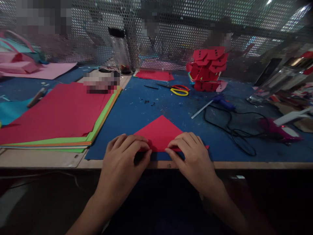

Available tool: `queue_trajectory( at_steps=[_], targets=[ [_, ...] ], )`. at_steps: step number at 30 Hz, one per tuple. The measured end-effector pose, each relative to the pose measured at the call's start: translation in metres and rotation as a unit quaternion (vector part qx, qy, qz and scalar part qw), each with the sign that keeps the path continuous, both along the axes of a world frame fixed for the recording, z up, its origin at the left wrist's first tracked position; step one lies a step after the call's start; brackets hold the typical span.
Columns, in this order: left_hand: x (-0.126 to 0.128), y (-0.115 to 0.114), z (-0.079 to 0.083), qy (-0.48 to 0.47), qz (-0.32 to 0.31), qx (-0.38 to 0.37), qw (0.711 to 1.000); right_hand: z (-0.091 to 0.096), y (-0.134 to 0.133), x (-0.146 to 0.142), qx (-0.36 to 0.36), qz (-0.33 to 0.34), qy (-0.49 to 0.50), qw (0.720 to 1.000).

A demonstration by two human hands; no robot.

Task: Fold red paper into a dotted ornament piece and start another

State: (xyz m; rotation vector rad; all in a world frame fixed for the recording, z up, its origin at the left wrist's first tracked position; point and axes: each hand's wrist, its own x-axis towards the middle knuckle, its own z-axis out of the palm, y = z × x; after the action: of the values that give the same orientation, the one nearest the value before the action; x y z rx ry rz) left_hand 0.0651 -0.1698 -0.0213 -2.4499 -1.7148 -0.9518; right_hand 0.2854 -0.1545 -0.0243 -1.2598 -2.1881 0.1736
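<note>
Your left hand (123, 160) and right hand (193, 156) sit closest, side by side at the near edge of the bench (36, 159), and each grip is narrow: the fingers lie bent on top of the red paper (160, 132) and the thumb comes up to its near edge from below, so both hands close on that edge. You see the paper as a flat triangle, its point aimed away from you and its long straight side running between your fingertips; it is plain bright red and lies on the blue mat (146, 111), with a corner peeking out past your right knuckles. To your left, well apart from the paper, lies a stack of coloured sheets (56, 111), red on top with green and orange edges beneath. Beyond the paper you have scissors (179, 89) with red and yellow handles, and small black dots (149, 103) scattered on the mat. Further right a blue glue gun (223, 102) lies on its side, and its black cord (232, 132) loops across the mat near your right hand without touching the paper. A pile of red folded pieces (207, 70) stands at the back, against the perforated metal screen (171, 32). Nothing lies between your hands and the paper.
</note>
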Motion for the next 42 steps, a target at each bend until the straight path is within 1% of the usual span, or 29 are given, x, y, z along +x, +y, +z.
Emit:
queue_trajectory(
  at_steps=[19, 23, 25, 42],
  targets=[
    [-0.003, 0.0, -0.003, -0.006, -0.007, 0.007, 1.0, -0.001, 0.0, 0.001, -0.003, 0.002, 0.001, 1.0],
    [-0.008, -0.001, -0.003, -0.008, 0.008, 0.01, 1.0, 0.0, 0.0, 0.0, -0.005, 0.001, 0.001, 1.0],
    [-0.011, -0.002, -0.003, -0.01, 0.015, 0.006, 1.0, 0.0, 0.0, 0.0, -0.005, 0.0, 0.001, 1.0],
    [-0.019, 0.0, -0.003, -0.028, -0.001, -0.02, 0.999, 0.0, 0.001, 0.0, -0.005, 0.001, 0.001, 1.0]
  ],
)
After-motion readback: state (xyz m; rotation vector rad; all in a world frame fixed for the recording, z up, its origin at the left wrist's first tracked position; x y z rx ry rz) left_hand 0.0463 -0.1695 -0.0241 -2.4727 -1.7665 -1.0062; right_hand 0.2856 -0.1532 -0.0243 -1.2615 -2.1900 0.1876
